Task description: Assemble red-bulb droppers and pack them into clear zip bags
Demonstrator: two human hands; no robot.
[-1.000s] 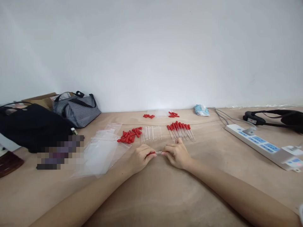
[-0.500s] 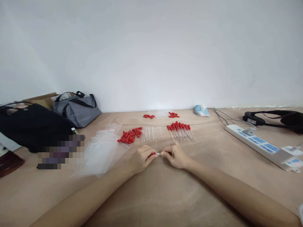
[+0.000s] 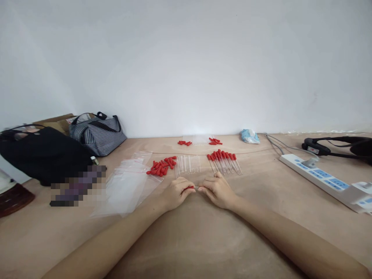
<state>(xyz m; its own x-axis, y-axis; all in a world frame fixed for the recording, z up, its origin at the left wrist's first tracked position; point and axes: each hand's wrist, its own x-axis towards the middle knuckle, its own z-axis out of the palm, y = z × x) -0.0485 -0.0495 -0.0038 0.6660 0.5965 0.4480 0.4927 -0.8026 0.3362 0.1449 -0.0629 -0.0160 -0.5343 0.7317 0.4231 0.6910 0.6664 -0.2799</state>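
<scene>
My left hand [image 3: 178,192] is closed on a red rubber bulb [image 3: 190,187], of which a small part shows. My right hand [image 3: 217,190] pinches a thin clear tube [image 3: 196,188] whose end meets the bulb between the two hands. Beyond my left hand lie a row of clear tubes [image 3: 188,164] and a heap of loose red bulbs [image 3: 160,168]. Past my right hand, several tubes with red bulbs on them [image 3: 223,158] lie side by side.
Clear zip bags [image 3: 123,192] lie left of the hands. Smaller red bulbs [image 3: 185,143] and tubes sit near the wall. A striped bag [image 3: 101,135] and black bag [image 3: 46,155] stand left; a power strip [image 3: 316,176], tissue pack [image 3: 250,136] and black headset [image 3: 316,147] are right.
My hands have come slightly closer together, and less of the clear tube shows between them. The whole view has shifted a little, moving the objects slightly to the right.
</scene>
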